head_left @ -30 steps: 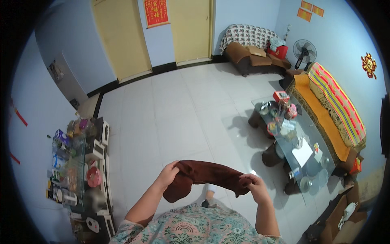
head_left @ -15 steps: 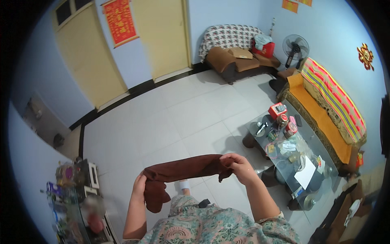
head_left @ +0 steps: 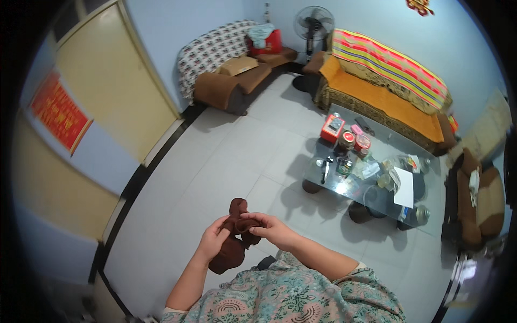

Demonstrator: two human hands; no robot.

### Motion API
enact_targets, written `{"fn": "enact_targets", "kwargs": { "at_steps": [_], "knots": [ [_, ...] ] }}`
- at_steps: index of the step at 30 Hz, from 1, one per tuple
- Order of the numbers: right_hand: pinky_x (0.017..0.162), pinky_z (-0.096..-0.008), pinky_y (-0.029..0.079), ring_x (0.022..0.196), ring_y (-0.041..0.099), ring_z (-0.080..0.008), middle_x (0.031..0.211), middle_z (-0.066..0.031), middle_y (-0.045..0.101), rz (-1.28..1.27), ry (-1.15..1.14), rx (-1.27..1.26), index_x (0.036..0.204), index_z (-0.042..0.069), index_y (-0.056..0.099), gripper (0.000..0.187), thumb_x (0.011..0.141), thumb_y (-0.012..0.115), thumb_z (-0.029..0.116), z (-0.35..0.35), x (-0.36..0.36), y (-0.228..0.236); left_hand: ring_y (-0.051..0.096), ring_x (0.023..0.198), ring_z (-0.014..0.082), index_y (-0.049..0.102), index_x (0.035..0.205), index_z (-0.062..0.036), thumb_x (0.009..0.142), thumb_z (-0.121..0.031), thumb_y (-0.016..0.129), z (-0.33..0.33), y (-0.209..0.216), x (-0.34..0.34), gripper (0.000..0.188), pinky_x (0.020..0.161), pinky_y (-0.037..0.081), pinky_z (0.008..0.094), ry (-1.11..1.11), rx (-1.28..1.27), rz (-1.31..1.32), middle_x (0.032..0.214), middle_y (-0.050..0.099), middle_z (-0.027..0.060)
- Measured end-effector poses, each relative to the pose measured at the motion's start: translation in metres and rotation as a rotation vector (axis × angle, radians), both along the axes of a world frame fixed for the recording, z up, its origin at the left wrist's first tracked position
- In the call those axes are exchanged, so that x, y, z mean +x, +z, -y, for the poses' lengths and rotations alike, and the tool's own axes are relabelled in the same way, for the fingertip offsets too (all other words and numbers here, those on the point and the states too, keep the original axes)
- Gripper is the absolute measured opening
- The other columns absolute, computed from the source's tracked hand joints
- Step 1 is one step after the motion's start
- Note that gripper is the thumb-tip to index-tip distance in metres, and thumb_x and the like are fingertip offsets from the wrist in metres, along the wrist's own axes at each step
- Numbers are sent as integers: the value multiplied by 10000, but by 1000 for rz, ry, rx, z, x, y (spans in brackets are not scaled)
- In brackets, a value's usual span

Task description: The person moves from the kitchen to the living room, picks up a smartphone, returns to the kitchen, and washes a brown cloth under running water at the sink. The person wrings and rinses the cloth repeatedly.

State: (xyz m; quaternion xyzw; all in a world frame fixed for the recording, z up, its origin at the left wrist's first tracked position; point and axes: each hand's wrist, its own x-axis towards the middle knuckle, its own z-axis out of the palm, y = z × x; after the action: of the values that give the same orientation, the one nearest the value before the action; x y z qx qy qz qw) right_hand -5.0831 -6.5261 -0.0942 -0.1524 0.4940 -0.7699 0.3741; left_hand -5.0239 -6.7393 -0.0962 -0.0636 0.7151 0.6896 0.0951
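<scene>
A dark brown piece of cloth (head_left: pixel 229 254), long and soft, is bunched between my two hands in front of my body. My left hand (head_left: pixel 214 237) pinches it from the left side, thumb on top. From the right, my right hand (head_left: pixel 269 230) grips another part of it, with a loop of the cloth by the fingertips. One fold sticks up beyond the hands, and a rounded part hangs below my left hand. What kind of garment or cloth it is, I cannot tell.
Right of me stands a glass coffee table (head_left: pixel 344 188) with a red box (head_left: pixel 332 128), jars and papers. Behind it is a sofa (head_left: pixel 377 102) with an orange cover. A brown couch (head_left: pixel 221 90), a standing fan (head_left: pixel 313 24) and a brown armchair (head_left: pixel 474 199) line the room.
The cloth was stretched wide between my hands; now my hands have come together and it is gathered. My view has turned to the right.
</scene>
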Motion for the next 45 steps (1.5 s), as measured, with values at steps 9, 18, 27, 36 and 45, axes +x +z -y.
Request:
{"fn": "enact_targets", "kwargs": {
  "at_steps": [9, 18, 27, 36, 45],
  "knots": [
    [961, -320, 382, 1183, 443, -169, 1340, -83, 444, -25, -104, -70, 1430, 82, 281, 577, 899, 505, 76, -10, -194, -13, 486, 1159, 224, 253, 1392, -20, 827, -193, 655, -13, -2, -237, 714, 965, 399, 340, -277, -75, -121, 1273, 479, 124],
    [1067, -344, 280, 1323, 302, -217, 1423, -111, 325, -101, 39, -13, 1455, 94, 190, 639, 902, 510, 73, 4, -401, -5, 514, 1137, 254, 307, 1362, -65, 782, -159, 697, -5, -11, -449, 706, 951, 426, 355, -254, -319, -64, 1245, 499, 156],
    [996, -307, 343, 1255, 370, -177, 1405, -87, 348, -179, -157, -13, 1451, 85, 195, 629, 906, 509, 67, 5, -611, -23, 557, 1088, 262, 356, 1309, -90, 757, -147, 709, -14, -19, -690, 657, 902, 460, 350, -405, -355, -128, 1173, 558, 141],
    [968, -336, 404, 1158, 499, -191, 1256, -118, 528, 162, -647, 10, 1349, 54, 380, 446, 937, 492, 183, -37, -767, -39, 614, 993, 264, 481, 1167, -139, 719, -126, 715, -62, -7, -914, 506, 837, 480, 336, -668, -541, -163, 1047, 635, 116],
    [820, -271, 460, 930, 574, -110, 1043, -31, 619, 450, -1009, -37, 1182, 68, 529, 280, 946, 468, 205, -182, -863, -92, 547, 1015, 163, 487, 1145, -67, 744, 40, 648, -190, -38, -1072, 445, 877, 447, 289, -755, -193, -154, 1082, 565, 54]
  ]
}}
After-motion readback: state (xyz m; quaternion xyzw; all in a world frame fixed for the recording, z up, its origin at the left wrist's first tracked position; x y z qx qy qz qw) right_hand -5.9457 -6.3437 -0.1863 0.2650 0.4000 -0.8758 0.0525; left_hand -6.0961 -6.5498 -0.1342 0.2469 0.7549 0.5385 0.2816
